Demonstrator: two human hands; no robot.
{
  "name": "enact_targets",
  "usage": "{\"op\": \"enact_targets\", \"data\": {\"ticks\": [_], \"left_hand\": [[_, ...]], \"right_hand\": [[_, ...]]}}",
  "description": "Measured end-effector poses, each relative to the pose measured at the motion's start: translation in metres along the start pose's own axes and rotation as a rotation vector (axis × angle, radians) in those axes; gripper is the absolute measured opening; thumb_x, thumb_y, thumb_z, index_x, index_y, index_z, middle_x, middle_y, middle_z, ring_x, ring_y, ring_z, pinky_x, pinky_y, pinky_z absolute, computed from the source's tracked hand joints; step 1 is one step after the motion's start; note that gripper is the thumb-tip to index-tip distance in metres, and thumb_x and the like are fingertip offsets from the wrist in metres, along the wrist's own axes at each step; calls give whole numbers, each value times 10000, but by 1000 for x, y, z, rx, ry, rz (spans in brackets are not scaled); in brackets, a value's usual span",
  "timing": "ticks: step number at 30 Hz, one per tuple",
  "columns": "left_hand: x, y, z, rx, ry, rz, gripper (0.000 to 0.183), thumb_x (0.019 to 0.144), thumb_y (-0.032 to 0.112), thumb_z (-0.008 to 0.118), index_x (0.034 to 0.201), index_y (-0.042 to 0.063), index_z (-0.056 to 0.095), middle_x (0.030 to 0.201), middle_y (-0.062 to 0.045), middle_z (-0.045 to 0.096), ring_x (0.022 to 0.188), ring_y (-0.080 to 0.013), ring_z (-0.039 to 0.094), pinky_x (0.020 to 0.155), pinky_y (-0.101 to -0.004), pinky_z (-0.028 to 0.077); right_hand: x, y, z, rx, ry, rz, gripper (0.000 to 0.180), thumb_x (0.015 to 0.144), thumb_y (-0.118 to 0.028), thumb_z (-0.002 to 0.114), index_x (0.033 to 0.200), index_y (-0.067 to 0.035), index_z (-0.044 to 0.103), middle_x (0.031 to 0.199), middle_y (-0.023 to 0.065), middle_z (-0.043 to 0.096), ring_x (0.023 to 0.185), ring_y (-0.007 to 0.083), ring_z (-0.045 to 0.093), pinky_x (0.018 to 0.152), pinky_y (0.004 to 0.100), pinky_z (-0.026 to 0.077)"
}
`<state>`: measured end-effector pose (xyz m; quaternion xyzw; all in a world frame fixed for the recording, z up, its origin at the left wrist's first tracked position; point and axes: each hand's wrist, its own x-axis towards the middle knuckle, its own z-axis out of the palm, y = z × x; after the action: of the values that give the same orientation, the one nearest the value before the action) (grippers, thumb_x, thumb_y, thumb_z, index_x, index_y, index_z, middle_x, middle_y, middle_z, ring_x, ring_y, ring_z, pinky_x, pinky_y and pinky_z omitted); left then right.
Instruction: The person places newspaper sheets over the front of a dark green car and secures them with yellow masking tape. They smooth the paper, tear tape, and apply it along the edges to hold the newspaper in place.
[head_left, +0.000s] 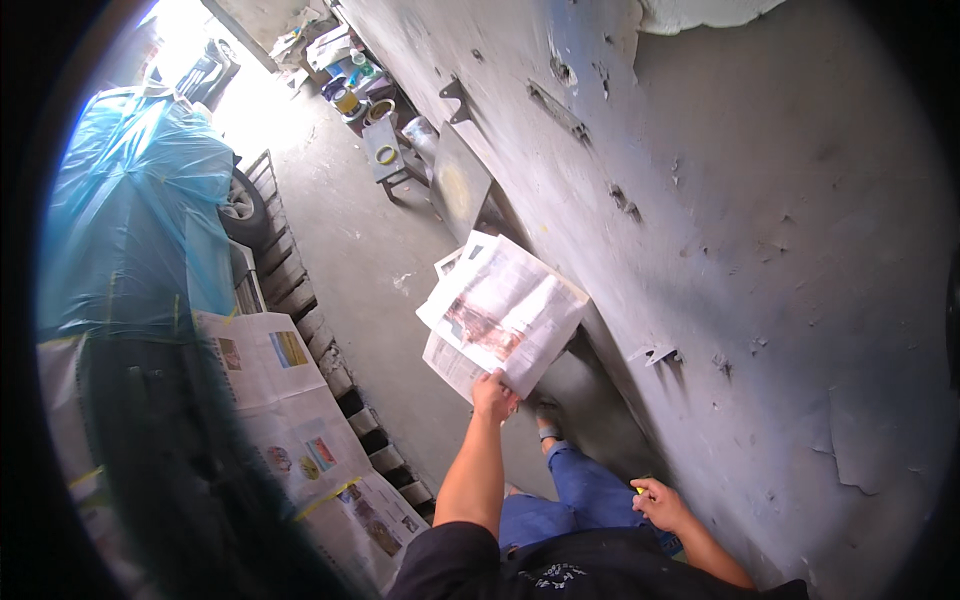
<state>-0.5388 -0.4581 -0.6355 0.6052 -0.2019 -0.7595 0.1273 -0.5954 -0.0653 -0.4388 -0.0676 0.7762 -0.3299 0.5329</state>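
My left hand (495, 396) grips the lower edge of a loose stack of newspaper sheets (544, 304), which spreads out ahead of it beside the wall. The top sheet carries a large picture, and other sheets stick out from under it at uneven angles. What lies beneath the stack is mostly hidden. Down by my right hip, near the wall, my right hand (664, 506) has its fingers curled round a small yellow object (640, 489), too little of which shows to name it.
Blue plastic film (135, 180) and taped newspaper (300, 405) cover a vehicle on the left; its wheel (244, 206) shows. A small stool (386, 154) bears a yellow tape roll (385, 155). Cans and clutter (356, 82) line the wall (712, 225), which has metal brackets (652, 354).
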Motion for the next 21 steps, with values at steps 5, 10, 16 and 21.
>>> {"op": "enact_targets", "data": {"ticks": [5, 10, 16, 21], "left_hand": [[-94, 29, 4, 72, -177, 230, 147, 964, 214, 512, 950, 67, 509, 807, -26, 535, 551, -108, 446, 444, -285, 372], [-216, 54, -29, -104, -234, 489, 205, 959, 119, 495, 1106, -16, 540, 1059, -112, 628, 919, -155, 602, 851, -316, 484], [-331, 39, -101, -297, -241, 536, 273, 940, 107, 472, 1179, -16, 519, 1127, -128, 628, 999, -214, 621, 924, -357, 479], [-410, 6, -172, -634, -236, 692, 283, 947, 68, 411, 1191, -41, 502, 1139, -162, 619, 1020, -257, 629, 929, -377, 504]], "right_hand": [[17, -29, -1, 2, 0, -114, 355, 887, -170, 619, 1221, -55, 578, 784, 47, 678, 651, 92, 612, 642, 264, 505], [21, -67, 1, -159, 202, -461, 428, 823, -90, 648, 1238, -52, 555, 863, 92, 663, 792, 194, 640, 753, 321, 509], [-12, -166, 27, -421, 289, -1063, 726, 686, -71, 755, 1339, -55, 437, 1117, 163, 553, 1004, 324, 555, 874, 399, 468], [-58, -232, 80, -706, -13, -1714, 932, 618, -246, 865, 1385, -75, 363, 1287, 188, 452, 1127, 380, 476, 954, 482, 415]]}}
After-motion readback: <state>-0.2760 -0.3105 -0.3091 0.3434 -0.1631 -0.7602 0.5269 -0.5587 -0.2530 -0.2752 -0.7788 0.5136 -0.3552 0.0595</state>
